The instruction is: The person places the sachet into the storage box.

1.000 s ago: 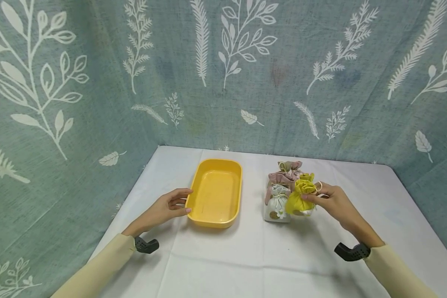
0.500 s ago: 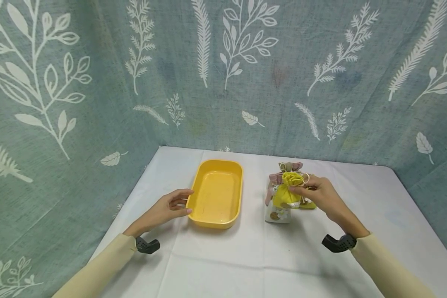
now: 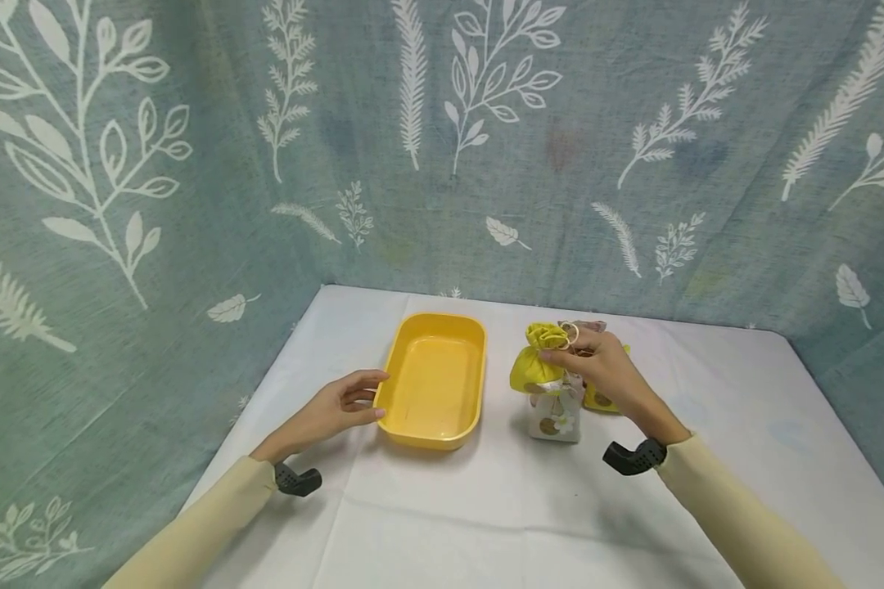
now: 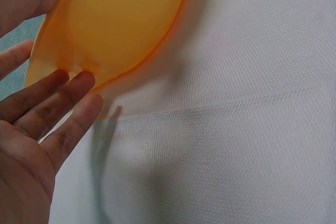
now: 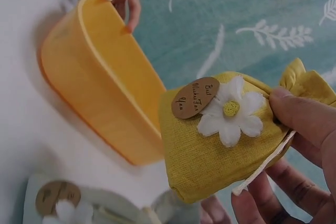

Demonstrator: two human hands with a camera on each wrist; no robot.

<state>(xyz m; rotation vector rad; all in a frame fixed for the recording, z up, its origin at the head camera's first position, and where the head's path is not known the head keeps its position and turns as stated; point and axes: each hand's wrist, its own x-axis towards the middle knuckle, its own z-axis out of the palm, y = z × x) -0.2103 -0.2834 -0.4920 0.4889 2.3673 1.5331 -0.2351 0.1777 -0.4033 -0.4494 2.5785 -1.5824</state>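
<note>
Held pouch (image 3: 534, 376) shifted left; white table (image 3: 442, 523), leafy backdrop (image 3: 442, 221), probably cloth

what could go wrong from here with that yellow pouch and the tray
The right hand pinches the yellow drawstring pouch near its gathered neck, so it might swing or slip.

In the head view that pouch partly overlaps the white pouch, so it could bump it, though the gap is hard to judge.

The left hand touches the side of the yellow tray, so a small push might shift it.
</note>
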